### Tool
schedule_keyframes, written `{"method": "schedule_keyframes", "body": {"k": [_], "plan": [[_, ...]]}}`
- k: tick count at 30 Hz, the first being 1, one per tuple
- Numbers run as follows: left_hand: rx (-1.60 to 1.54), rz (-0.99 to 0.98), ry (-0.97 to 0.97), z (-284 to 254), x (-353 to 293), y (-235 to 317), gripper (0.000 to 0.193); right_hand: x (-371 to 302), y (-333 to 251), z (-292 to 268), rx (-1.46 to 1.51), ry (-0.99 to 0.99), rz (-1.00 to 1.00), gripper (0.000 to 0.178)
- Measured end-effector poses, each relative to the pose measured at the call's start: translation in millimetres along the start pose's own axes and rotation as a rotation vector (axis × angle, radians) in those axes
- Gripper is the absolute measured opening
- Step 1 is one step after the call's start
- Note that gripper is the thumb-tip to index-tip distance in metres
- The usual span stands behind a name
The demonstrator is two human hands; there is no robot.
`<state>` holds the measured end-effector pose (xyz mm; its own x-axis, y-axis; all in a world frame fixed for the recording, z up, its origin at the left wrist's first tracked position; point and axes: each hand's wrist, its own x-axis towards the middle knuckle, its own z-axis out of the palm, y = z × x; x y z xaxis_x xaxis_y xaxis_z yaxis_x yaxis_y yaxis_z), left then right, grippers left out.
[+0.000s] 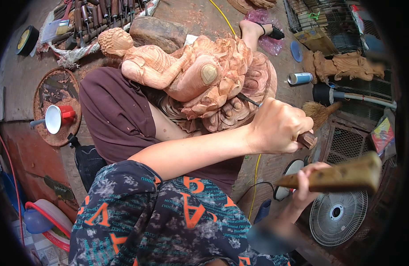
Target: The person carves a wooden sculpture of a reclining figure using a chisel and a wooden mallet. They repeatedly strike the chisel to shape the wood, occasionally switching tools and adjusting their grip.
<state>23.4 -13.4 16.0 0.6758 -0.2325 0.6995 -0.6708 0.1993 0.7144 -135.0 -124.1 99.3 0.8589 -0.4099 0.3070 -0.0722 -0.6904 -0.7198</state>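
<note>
A carved wooden seated figure (156,66) lies on its side across my lap, its curly head toward the left and its petalled base toward the right. My left hand (280,126) is wrapped round a wood-carving chisel (307,140). The blade reaches down to the carved base near the petals, and its very tip is hard to make out. To the lower right, my right hand (305,184) grips a wooden mallet (342,174), raised apart from the chisel's handle end. The mallet is slightly blurred.
Many carving tools (96,17) lie on a cloth at the upper left, beside a wooden block (158,33). A round woven tray (40,128) holds flat blades and a red-and-white cup (59,119). At right are a spray can (300,78), a broom (320,113) and a fan (337,217).
</note>
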Motion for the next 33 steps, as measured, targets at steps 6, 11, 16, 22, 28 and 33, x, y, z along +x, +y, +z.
{"method": "schedule_keyframes", "body": {"k": [6, 11, 16, 22, 28, 33], "plan": [[-0.001, 0.01, 0.009, -3, 4, 0, 0.015, -18, 39, 9, -0.329, -0.111, 0.051, 0.037], [0.109, 0.068, 0.005, 5, -8, 31, 0.019, -20, 36, 14, 0.085, -0.121, 0.202, 0.048], [-0.011, 0.109, 0.074, 15, 12, 10, 0.023, -23, 40, 11, 0.216, -0.025, 0.352, 0.049], [0.212, -0.088, -0.148, 12, 17, 20, 0.022, -15, 39, 13, 0.341, -0.045, 0.399, 0.044], [0.021, 0.006, 0.009, 8, 22, 8, 0.024, -5, 28, 12, 0.295, -0.039, 0.299, 0.046], [-0.015, -0.033, 0.034, 4, 27, -1, 0.02, -4, 25, 5, 0.244, 0.062, 0.188, 0.042]]}}
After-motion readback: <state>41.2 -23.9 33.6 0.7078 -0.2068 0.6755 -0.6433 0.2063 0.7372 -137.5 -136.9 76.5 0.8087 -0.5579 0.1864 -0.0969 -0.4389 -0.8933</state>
